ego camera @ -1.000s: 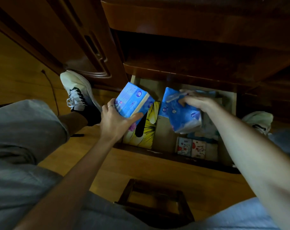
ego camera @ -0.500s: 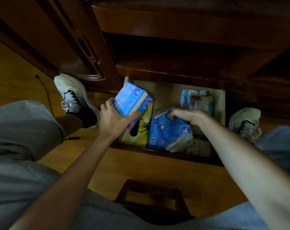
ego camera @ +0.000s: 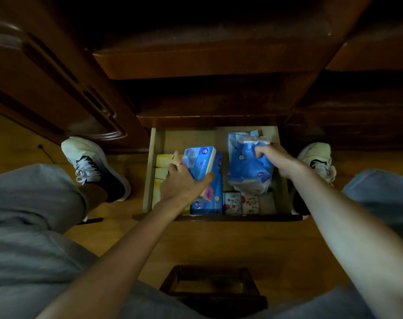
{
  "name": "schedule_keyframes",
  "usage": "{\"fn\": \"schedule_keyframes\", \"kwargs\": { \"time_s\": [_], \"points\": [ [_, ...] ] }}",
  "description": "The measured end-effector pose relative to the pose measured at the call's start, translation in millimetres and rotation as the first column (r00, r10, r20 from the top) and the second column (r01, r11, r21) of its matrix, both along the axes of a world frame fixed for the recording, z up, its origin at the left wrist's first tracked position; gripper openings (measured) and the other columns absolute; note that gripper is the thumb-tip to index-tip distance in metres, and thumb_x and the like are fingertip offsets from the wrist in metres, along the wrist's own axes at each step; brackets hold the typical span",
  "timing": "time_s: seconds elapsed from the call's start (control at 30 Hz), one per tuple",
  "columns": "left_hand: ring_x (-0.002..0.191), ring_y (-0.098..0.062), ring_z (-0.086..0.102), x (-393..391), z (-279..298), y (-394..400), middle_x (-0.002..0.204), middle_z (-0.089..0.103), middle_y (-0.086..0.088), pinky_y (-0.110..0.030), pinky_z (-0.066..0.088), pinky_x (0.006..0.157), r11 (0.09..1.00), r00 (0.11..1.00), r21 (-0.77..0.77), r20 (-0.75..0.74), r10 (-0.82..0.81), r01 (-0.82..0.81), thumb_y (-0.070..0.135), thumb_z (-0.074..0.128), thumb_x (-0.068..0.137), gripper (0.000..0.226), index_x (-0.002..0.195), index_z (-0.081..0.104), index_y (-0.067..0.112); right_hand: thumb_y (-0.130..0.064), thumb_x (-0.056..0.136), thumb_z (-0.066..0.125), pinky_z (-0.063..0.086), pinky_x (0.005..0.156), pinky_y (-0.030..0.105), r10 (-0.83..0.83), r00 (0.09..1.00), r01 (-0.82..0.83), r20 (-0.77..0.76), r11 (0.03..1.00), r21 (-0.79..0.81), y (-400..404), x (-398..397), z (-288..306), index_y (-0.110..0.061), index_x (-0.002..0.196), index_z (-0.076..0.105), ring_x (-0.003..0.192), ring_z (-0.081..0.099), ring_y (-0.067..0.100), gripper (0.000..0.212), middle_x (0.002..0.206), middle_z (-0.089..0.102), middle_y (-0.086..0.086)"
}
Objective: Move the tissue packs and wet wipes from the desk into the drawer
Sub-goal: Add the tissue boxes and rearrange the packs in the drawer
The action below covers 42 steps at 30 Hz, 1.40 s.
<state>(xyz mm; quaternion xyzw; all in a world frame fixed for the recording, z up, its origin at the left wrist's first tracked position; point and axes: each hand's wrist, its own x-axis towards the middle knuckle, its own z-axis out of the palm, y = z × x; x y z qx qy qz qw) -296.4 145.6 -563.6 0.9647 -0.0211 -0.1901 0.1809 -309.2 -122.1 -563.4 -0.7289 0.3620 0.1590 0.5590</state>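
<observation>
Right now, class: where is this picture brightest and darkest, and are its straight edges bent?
Head view: brightest inside the open drawer around both hands; the desk above is almost black; wide-angle bending curves the cabinet door at left; the shoes show no sharp shadows.

left hand (ego camera: 181, 180) gripping tissue pack (ego camera: 201, 161), open drawer (ego camera: 153, 143)

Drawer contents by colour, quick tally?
Blue packs: 3, one in the left hand, one flat beneath it, one crinkled bag in the right hand
Yellow box: 1
White cartoon-print packs: 2
Total: 6 visible in the drawer
</observation>
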Motion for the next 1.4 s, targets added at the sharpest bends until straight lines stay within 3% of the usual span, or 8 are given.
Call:
{"fn": "schedule_keyframes", "kwargs": {
  "time_s": [0.2, 0.33, 0.57, 0.67, 0.83, 1.03, 1.2, 1.4],
  "points": [
    [0.084, -0.031, 0.049, 39.5, -15.4, -55.1, 0.127, 0.040, -0.020, -0.036, 0.039, 0.064, 0.991, 0.997, 0.122, 0.041, -0.065, 0.059, 0.094, 0.033, 0.070, 0.113, 0.156, -0.015, 0.039, -0.024, 0.052, 0.064, 0.042, 0.059, 0.030, -0.218, 0.976, 0.217, 0.023, 0.974, 0.061, -16.3, -3.8, -1.3, -0.013, 0.080, 0.066, 0.074, 0.061, 0.024, 0.030, 0.080, 0.064, 0.006],
    [0.125, -0.042, 0.047, 65.4, -35.4, -80.2, 0.154, 0.026, -0.024, -0.043, 0.041, 0.088, 0.978, 0.999, 0.205, 0.003, -0.041, 0.040, 0.089, 0.041, 0.075, 0.114, 0.158, -0.014, 0.033, -0.025, 0.051, 0.063, 0.045, 0.061, 0.029, -0.290, 0.954, 0.283, 0.073, 0.954, 0.094, -21.2, 2.3, -6.5, -0.012, 0.087, 0.069, 0.074, 0.063, 0.024, 0.038, 0.081, 0.066, 0.007],
    [0.138, -0.040, 0.031, 60.4, -75.3, -101.4, 0.159, 0.025, -0.021, -0.052, 0.026, 0.111, 0.828, 0.968, 0.512, -0.031, -0.250, 0.230, 0.074, 0.035, 0.091, 0.107, 0.156, -0.019, 0.009, -0.019, 0.067, 0.068, 0.049, 0.045, 0.019, -0.308, 0.945, 0.295, 0.112, 0.948, 0.119, -20.2, 6.3, -25.5, -0.024, 0.089, 0.065, 0.079, 0.069, 0.017, 0.023, 0.087, 0.071, 0.001],
    [0.145, -0.044, 0.020, 65.0, -79.1, -100.4, 0.160, 0.025, -0.024, -0.066, 0.004, 0.116, 0.753, 0.940, 0.580, -0.075, -0.332, 0.312, 0.074, 0.027, 0.092, 0.102, 0.154, -0.025, 0.011, -0.017, 0.070, 0.068, 0.047, 0.041, 0.014, -0.293, 0.951, 0.280, 0.101, 0.952, 0.122, -17.1, 8.0, -29.7, -0.027, 0.091, 0.064, 0.082, 0.068, 0.016, 0.024, 0.092, 0.070, 0.001],
    [0.153, -0.038, -0.013, 93.2, -80.6, -88.0, 0.167, -0.010, -0.017, -0.066, -0.008, 0.117, 0.788, 0.907, 0.467, -0.080, -0.414, 0.401, 0.088, 0.029, 0.080, 0.108, 0.159, -0.012, 0.027, -0.026, 0.060, 0.068, 0.050, 0.060, 0.028, -0.274, 0.958, 0.264, 0.082, 0.958, 0.110, -16.5, 8.4, -33.4, -0.025, 0.097, 0.066, 0.089, 0.068, 0.018, 0.037, 0.098, 0.070, 0.002],
    [0.152, -0.033, 0.017, 97.7, -89.6, -67.8, 0.168, 0.010, -0.010, -0.062, 0.000, 0.118, 0.919, 0.960, 0.280, -0.053, -0.274, 0.278, 0.090, 0.040, 0.074, 0.112, 0.159, 0.009, 0.024, -0.029, 0.059, 0.070, 0.050, 0.064, 0.029, -0.291, 0.954, 0.282, 0.075, 0.953, 0.110, -17.1, 10.9, -36.1, -0.021, 0.105, 0.067, 0.091, 0.069, 0.020, 0.047, 0.102, 0.071, 0.005],
    [0.126, -0.043, 0.045, 102.0, -80.1, -74.8, 0.147, 0.029, -0.017, -0.050, 0.033, 0.108, 0.948, 0.971, 0.208, -0.048, -0.234, 0.239, 0.079, 0.064, 0.070, 0.112, 0.154, 0.017, 0.022, -0.028, 0.061, 0.071, 0.051, 0.056, 0.025, -0.322, 0.944, 0.310, 0.069, 0.939, 0.147, -10.9, 11.5, -30.8, -0.025, 0.103, 0.067, 0.086, 0.072, 0.017, 0.042, 0.097, 0.073, 0.002],
    [0.109, -0.036, 0.048, 107.5, -67.8, -73.7, 0.127, 0.032, -0.011, -0.042, 0.046, 0.092, 0.974, 0.976, -0.096, 0.099, -0.195, 0.205, 0.055, 0.086, 0.064, 0.078, 0.122, 0.045, 0.022, -0.022, 0.070, 0.070, 0.050, 0.065, 0.031, -0.313, 0.947, 0.301, 0.074, 0.944, 0.138, -3.0, 5.8, -32.0, -0.025, 0.097, 0.068, 0.093, 0.069, 0.019, 0.028, 0.101, 0.072, 0.003]
  ]
}}
